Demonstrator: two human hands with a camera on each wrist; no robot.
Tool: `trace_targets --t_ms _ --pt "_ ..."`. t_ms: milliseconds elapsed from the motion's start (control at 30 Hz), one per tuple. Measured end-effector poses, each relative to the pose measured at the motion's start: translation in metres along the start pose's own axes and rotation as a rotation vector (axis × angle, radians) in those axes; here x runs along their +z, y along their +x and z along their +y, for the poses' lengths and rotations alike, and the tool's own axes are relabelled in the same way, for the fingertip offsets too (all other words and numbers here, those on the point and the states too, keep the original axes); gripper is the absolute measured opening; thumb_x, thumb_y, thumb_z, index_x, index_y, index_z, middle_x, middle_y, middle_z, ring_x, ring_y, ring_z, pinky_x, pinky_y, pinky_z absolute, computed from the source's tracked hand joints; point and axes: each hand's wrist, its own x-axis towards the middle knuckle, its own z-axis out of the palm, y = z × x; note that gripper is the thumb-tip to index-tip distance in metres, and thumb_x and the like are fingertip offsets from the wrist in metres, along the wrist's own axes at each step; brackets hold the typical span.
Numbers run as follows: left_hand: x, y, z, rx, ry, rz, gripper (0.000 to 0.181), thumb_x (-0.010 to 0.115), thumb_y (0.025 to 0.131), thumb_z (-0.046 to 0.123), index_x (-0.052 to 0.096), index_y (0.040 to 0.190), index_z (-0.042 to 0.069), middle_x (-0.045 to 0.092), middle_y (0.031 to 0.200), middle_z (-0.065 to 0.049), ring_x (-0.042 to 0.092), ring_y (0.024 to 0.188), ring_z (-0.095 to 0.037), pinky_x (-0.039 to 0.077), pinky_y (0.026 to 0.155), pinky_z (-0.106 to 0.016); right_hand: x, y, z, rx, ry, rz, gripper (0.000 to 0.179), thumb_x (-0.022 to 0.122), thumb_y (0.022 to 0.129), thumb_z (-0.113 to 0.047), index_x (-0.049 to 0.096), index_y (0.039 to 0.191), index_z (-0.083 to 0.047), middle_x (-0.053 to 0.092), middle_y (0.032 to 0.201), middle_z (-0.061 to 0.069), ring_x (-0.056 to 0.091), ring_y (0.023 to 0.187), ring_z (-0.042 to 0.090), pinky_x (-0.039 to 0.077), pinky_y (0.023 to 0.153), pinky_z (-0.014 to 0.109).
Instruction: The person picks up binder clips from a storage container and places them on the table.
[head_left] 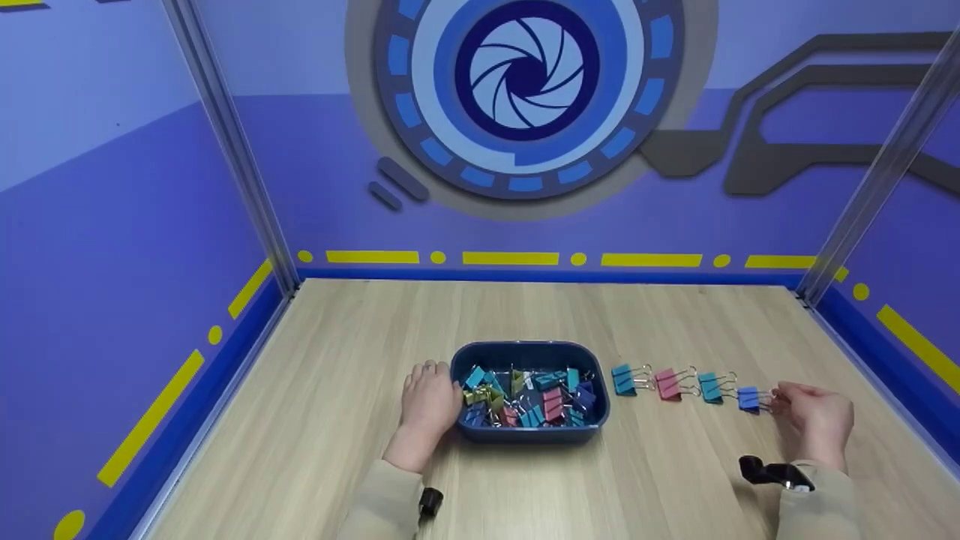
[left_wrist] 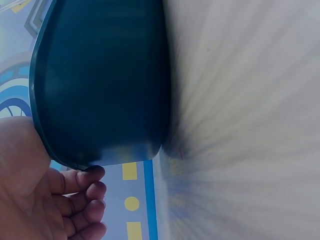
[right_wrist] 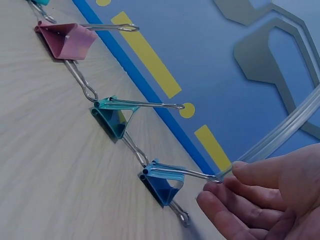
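A dark blue plastic box (head_left: 529, 435) holds a jumble of binder clips in several colours. At its left side, my left hand (head_left: 430, 397) grips the rim; in the left wrist view, the fingers (left_wrist: 87, 210) curl beside the outer wall and the thumb tip is hidden. To the right of the box, binder clips lie in a row: a teal clip (head_left: 623, 381), a pink clip (head_left: 668, 384), another teal clip (head_left: 710, 388) and a blue binder clip (head_left: 748, 399). My right hand (head_left: 819, 416) pinches the upper wire handle of the blue clip between thumb and forefinger.
Light wood-grain table (head_left: 337, 330) lies under everything. A printed back wall (head_left: 300, 172) and side walls with metal corner posts (head_left: 240, 150) enclose it. Black wrist camera mounts (head_left: 776, 474) sit on both sleeves.
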Motion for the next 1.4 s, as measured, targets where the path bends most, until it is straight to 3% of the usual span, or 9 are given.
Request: trace_targets --t_ms 100,200,333,433,533,633,767,1033,1400 --pt "0.000 0.001 0.000 0.002 0.004 0.006 0.031 0.067 0.092 0.021 0.066 0.110 -0.004 0.067 0.108 -0.020 0.060 0.106 -0.036 0.048 0.094 -0.049 -0.001 -0.001 -0.004 0.005 -0.013 0.017 0.025 0.060 0.101 -0.018 0.075 0.110 0.000 0.064 0.062 -0.020 0.066 0.060 -0.003 0.053 0.060 0.015" --pt "0.001 0.001 0.000 0.007 0.009 0.017 0.030 0.067 0.092 0.021 0.067 0.109 -0.004 0.067 0.107 -0.020 0.060 0.106 -0.036 0.048 0.094 -0.048 -0.001 -0.003 -0.008 -0.003 -0.039 0.030 0.040 0.059 0.102 -0.021 0.064 0.130 0.007 0.063 0.064 -0.022 0.065 0.061 -0.006 0.051 0.061 0.013" --pt "0.001 0.000 0.000 0.009 0.010 0.022 0.030 0.068 0.092 0.021 0.067 0.109 -0.004 0.067 0.106 -0.020 0.060 0.104 -0.037 0.048 0.092 -0.048 0.000 -0.007 -0.014 -0.021 -0.109 0.055 0.048 0.057 0.103 -0.028 0.057 0.140 0.004 0.061 0.062 -0.027 0.057 0.061 -0.013 0.050 0.099 0.028" --pt "0.001 0.000 0.000 0.002 0.000 0.008 0.031 0.067 0.093 0.021 0.066 0.110 -0.004 0.067 0.108 -0.020 0.060 0.106 -0.037 0.048 0.092 -0.049 0.002 -0.012 -0.021 -0.050 -0.160 0.070 0.051 0.057 0.102 -0.033 0.058 0.140 0.001 0.060 0.060 -0.031 0.050 0.061 -0.017 0.040 0.113 0.045" --pt "0.001 0.001 0.000 -0.002 -0.009 -0.002 0.031 0.067 0.094 0.021 0.066 0.111 -0.004 0.067 0.109 -0.020 0.060 0.108 -0.037 0.048 0.093 -0.050 0.009 -0.018 -0.029 -0.080 -0.185 0.056 0.053 0.058 0.101 -0.037 0.059 0.139 0.000 0.062 0.063 -0.031 0.054 0.062 -0.017 0.047 0.104 0.039" --pt "0.001 0.001 0.000 -0.009 -0.020 -0.005 0.031 0.067 0.094 0.021 0.066 0.112 -0.005 0.067 0.110 -0.021 0.060 0.109 -0.038 0.047 0.094 -0.050 0.020 -0.027 -0.039 -0.115 -0.194 0.015 0.054 0.060 0.101 -0.041 0.060 0.138 -0.002 0.065 0.070 -0.028 0.060 0.067 -0.015 0.052 0.087 0.023" --pt "0.000 0.000 0.001 -0.006 -0.017 0.008 0.032 0.067 0.093 0.020 0.066 0.113 -0.005 0.067 0.110 -0.021 0.060 0.109 -0.039 0.047 0.095 -0.051 0.040 -0.039 -0.050 -0.210 -0.207 -0.033 0.053 0.061 0.101 -0.039 0.061 0.137 0.000 0.071 0.081 -0.022 0.063 0.072 -0.014 0.048 0.070 0.008" --pt "0.000 0.000 0.001 -0.010 -0.007 0.001 0.035 0.067 0.093 0.020 0.066 0.116 -0.006 0.067 0.113 -0.022 0.060 0.111 -0.039 0.047 0.098 -0.051 0.082 -0.065 -0.066 -0.374 -0.266 -0.152 0.049 0.059 0.103 -0.036 0.063 0.133 0.003 0.077 0.113 0.009 0.066 0.080 -0.011 0.051 0.075 0.007" --pt "-0.002 0.001 0.002 -0.015 -0.011 -0.013 0.033 0.068 0.093 0.020 0.066 0.114 -0.006 0.067 0.111 -0.021 0.060 0.110 -0.038 0.047 0.098 -0.050 0.131 -0.092 -0.072 -0.508 -0.298 -0.413 0.041 0.065 0.101 -0.027 0.067 0.126 0.005 0.077 0.112 0.016 0.072 0.089 0.003 0.054 0.077 0.016"
